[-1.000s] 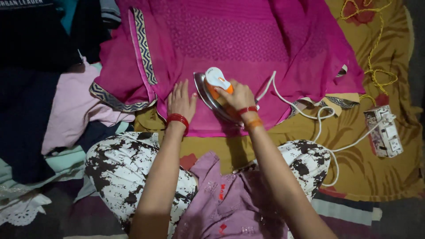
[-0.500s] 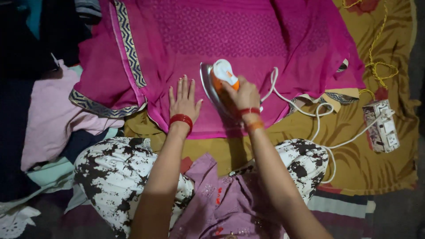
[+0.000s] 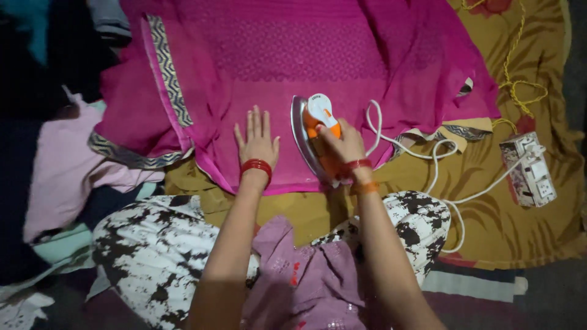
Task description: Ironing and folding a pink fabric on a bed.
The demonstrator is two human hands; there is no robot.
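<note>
Right hand [image 3: 343, 144]: fingers clenched around orange-and-white iron [image 3: 317, 134] handle, soleplate on pink garment [image 3: 318, 55]; left hand [image 3: 257, 142]: fingers released. Splayed flat, pressing same cloth.

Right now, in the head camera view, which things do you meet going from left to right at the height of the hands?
Pale pink cloth → patterned border of the magenta garment → left hand → iron → right hand → white cord → power strip.

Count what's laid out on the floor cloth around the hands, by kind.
Iron, held by the right hand: 1
Pink garment, under the flat left hand: 1
White cord: 1
Power strip: 1
Yellow string: 1
Total: 5
</note>
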